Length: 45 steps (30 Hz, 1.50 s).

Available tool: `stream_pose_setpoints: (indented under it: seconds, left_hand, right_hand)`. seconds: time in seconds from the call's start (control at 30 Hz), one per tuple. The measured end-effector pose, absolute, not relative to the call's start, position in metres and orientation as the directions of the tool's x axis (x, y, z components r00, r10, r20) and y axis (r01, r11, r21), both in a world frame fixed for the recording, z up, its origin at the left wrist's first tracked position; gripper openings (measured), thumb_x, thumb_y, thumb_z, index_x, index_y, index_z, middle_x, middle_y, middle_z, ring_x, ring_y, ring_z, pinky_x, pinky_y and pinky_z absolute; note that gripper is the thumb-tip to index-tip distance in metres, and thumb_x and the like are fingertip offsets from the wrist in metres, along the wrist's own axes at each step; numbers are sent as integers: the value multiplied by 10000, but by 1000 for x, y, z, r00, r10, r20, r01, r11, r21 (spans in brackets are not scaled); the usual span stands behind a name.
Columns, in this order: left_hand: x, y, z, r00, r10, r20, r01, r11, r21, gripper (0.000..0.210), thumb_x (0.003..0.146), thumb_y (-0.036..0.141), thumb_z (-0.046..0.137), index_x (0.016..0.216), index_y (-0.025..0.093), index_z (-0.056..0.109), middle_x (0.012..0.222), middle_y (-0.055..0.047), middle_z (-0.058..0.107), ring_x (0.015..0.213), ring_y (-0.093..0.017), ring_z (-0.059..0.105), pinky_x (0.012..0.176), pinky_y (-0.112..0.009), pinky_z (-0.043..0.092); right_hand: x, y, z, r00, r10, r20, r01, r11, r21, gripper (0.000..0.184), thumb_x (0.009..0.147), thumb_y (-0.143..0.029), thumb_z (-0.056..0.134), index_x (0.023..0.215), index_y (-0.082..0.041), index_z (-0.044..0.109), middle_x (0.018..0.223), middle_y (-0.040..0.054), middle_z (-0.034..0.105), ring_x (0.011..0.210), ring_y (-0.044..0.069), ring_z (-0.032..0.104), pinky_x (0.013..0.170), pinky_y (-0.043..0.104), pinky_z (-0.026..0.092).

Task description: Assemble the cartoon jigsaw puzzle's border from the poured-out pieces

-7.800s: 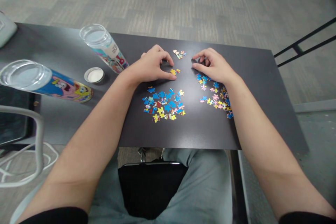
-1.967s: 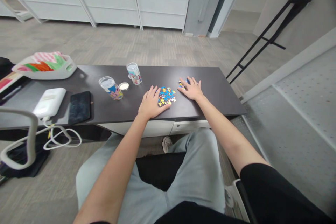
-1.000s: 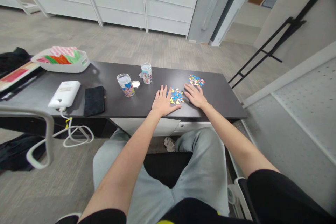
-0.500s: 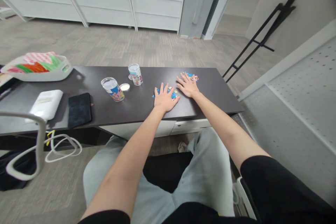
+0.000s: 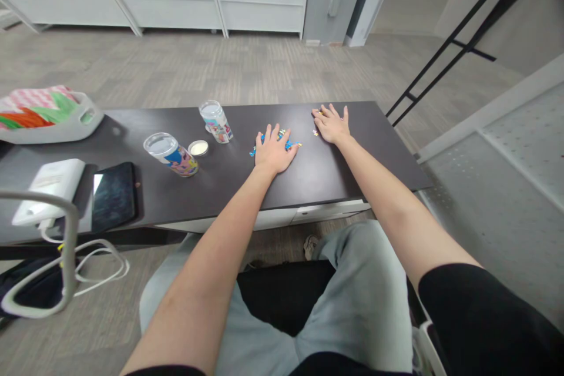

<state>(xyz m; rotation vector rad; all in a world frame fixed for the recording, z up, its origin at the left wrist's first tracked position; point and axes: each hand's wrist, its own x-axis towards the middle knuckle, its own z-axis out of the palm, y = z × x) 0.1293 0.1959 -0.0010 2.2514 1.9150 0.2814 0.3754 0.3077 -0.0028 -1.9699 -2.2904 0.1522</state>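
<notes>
My left hand [image 5: 274,154] lies flat with spread fingers over a pile of small, mostly blue jigsaw puzzle pieces [image 5: 288,144], hiding part of it. Farther right, my right hand [image 5: 333,125] is also flat and spread, covering a second group of pieces; a few light pieces [image 5: 315,133] peek out at its left side. To the left of my hands stand two clear cans with printed wraps, a nearer one [image 5: 178,158] and a farther one [image 5: 219,125]. A round pale lid [image 5: 198,148] lies between them.
On the dark tabletop [image 5: 229,182], a black phone or tablet [image 5: 113,197] and a white box-shaped device [image 5: 50,191] with a cable lie at the left. A white basket [image 5: 81,120] with colourful cloth stands behind them. A grey perforated panel [image 5: 506,176] borders the right side.
My right hand has slid right and slightly away, now covering most of its pieces. My left hand stays on the blue pile. The whole view has shifted a little.
</notes>
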Motion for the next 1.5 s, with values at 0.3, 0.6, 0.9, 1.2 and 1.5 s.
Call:
stream_pose_setpoints:
  seconds: [0.3,0.6,0.9,1.2,1.5]
  left_hand:
    - [130,195,1,179,972,151,936,-216,278,884,1308,602,496,2058,134,507,2176,-191,349,2089,-419,178,1701,-679,92]
    - [95,157,-1,160,983,92,951,-179,254,965,1291,662,536,2075,106,449,2197,-211,258,2095,-428,148,1705,-647,118]
    - [73,151,-11,-20,997,75,963,0,269,1379,1188,915,621,2054,-107,291,2144,-361,259,2068,-494,235,1702,-618,176]
    - [82,182,-2,98,995,10,964,-97,248,1427,1191,915,627,2042,-159,228,2159,-372,208,2079,-497,174,1708,-591,155]
    - [81,194,1,157,988,13,952,-154,266,1360,1205,875,630,2067,-102,244,2180,-337,173,2087,-486,138,1706,-602,147]
  right_hand:
    - [383,281,-11,-299,944,138,941,316,-122,692,1348,-502,429,2021,-426,570,2182,13,357,2067,356,253,1655,795,40]
    - [381,282,-7,8,998,67,971,8,-240,784,1337,-453,391,2101,-279,409,2194,141,305,2070,396,237,1641,827,102]
    - [370,262,-4,-181,983,23,966,183,-182,898,1335,-610,410,2126,-199,303,2218,103,199,2091,374,117,1672,733,-1]
    - [345,230,-11,-368,925,-94,906,334,-259,1055,1331,-747,254,2109,-35,245,2205,173,136,2089,324,133,1696,585,86]
    - [338,240,-6,-383,917,-108,907,352,-232,973,1340,-692,343,2120,-113,290,2208,134,161,2087,329,143,1698,591,63]
